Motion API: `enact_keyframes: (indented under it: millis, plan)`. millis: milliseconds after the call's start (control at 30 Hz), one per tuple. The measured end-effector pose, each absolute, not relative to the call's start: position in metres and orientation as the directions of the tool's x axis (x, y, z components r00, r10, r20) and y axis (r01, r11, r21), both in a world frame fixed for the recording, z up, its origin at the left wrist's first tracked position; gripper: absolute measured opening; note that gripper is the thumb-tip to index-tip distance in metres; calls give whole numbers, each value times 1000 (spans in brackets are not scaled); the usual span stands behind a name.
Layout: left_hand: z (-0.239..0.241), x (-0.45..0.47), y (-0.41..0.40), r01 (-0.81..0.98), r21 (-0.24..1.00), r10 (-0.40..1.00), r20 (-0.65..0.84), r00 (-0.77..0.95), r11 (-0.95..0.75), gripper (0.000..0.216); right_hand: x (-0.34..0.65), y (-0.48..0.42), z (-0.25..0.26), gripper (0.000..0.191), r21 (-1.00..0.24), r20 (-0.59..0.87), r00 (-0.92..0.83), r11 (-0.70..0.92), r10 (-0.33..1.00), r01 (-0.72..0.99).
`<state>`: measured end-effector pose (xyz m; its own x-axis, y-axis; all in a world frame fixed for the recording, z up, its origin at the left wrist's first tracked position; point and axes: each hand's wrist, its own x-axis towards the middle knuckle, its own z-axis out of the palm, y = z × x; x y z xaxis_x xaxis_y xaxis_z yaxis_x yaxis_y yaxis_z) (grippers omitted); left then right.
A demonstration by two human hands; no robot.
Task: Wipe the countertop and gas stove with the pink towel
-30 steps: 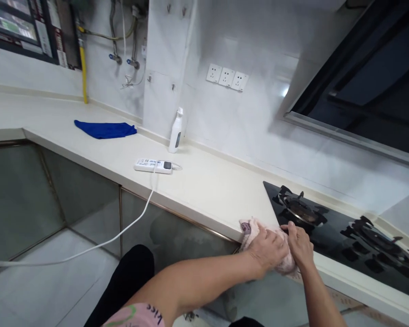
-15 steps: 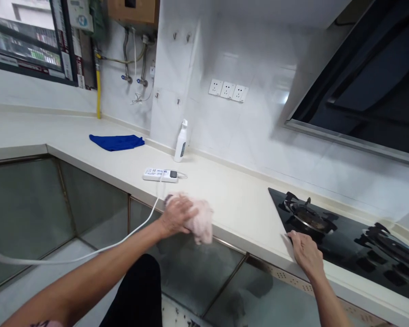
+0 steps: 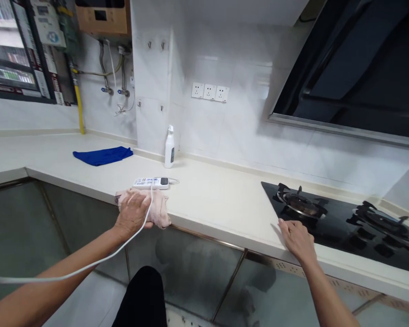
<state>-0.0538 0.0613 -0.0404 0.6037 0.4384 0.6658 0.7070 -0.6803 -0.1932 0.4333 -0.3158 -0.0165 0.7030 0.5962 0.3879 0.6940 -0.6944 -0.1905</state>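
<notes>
Under my left hand [image 3: 133, 213] a pale pink cloth [image 3: 161, 210] is pressed against the front edge of the cream countertop [image 3: 218, 190]. My fingers lie over the cloth and grip it. Just behind it sits a white power strip [image 3: 151, 183], whose white cord [image 3: 122, 247] crosses over my left hand and forearm. My right hand [image 3: 297, 238] rests on the counter edge by the near left corner of the black gas hob [image 3: 330, 225]. Its fingers lie on the surface and hold nothing.
A white spray bottle [image 3: 169, 150] stands upright near the wall. To its left lies a blue cloth [image 3: 104, 156]. The dark range hood [image 3: 354, 77] slants over the hob. Wall sockets [image 3: 209, 92] and a yellow gas pipe [image 3: 78, 106] are behind the counter. Glass-fronted cabinets [image 3: 187, 263] are below.
My left hand has moved left along the counter edge with the pink cloth and now sits in front of the power strip. My right hand stays by the hob. The view has shifted slightly.
</notes>
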Motion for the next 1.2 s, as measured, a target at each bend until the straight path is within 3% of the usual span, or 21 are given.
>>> enact_keyframes:
  millis: [267, 500, 700, 767, 933, 1067, 1200]
  plan:
    - [-61, 94, -60, 538, -123, 384, 572, 725, -834, 83, 428, -311, -13, 62, -120, 375, 719, -738, 585, 664]
    - [-32, 220, -179, 225, -182, 124, 445, 887, -957, 73, 431, -313, -14, 58, -119, 366, 724, -742, 585, 660]
    - [-18, 223, -173, 44, -203, -46, 422, 906, -978, 79, 445, -320, -23, 59, -121, 383, 671, -686, 635, 718]
    - [-16, 198, -148, 72, -128, 15, 401, 916, -989, 82, 449, -322, -26, 58, -137, 389, 655, -662, 648, 737]
    - [-5, 105, -70, 367, 77, 358, 474, 804, -927, 84, 453, -322, -32, 62, -158, 421, 633, -635, 649, 756]
    - [22, 55, -16, 590, 146, 605, 286, 744, -794, 79, 449, -319, -31, 59, -187, 416, 649, -638, 637, 747]
    - [48, 76, 23, 677, 145, 691, 94, 717, -722, 86, 441, -316, -28, 58, -204, 382, 681, -661, 625, 722]
